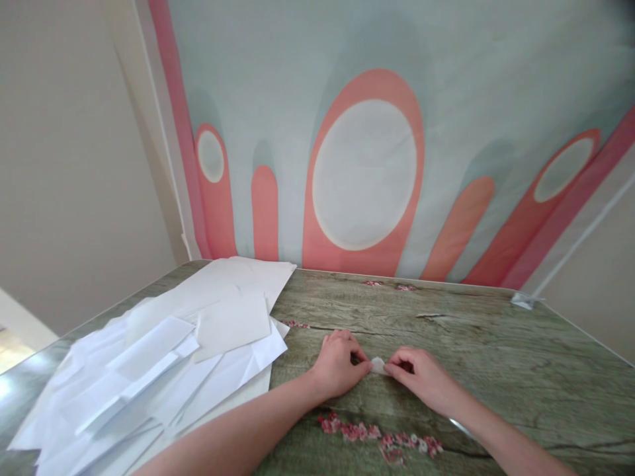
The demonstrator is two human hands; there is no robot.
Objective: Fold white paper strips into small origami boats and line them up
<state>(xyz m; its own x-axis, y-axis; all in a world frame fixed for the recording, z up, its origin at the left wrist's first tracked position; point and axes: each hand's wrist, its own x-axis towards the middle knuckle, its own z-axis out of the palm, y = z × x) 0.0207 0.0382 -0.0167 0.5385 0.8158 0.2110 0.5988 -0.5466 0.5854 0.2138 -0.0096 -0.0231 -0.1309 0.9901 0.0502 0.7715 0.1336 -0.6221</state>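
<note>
A small white piece of paper (378, 365) lies between my two hands, low over the wood-patterned tabletop. My left hand (340, 360) pinches its left end between thumb and fingertips. From the other side, my right hand (415, 370) grips the right end the same way. The fingers of both hands are closed, and only the middle of the paper shows between them. How the paper is folded is too small to tell. A band glints on my right wrist.
A heap of white paper sheets (149, 357), some folded, covers the table's left side. The table (496, 344) has a wood-grain cover with printed pink flowers (357, 431). Behind it stands a backdrop (278, 79) with coral shapes. A small clear plastic item (522, 301) sits at the far right edge.
</note>
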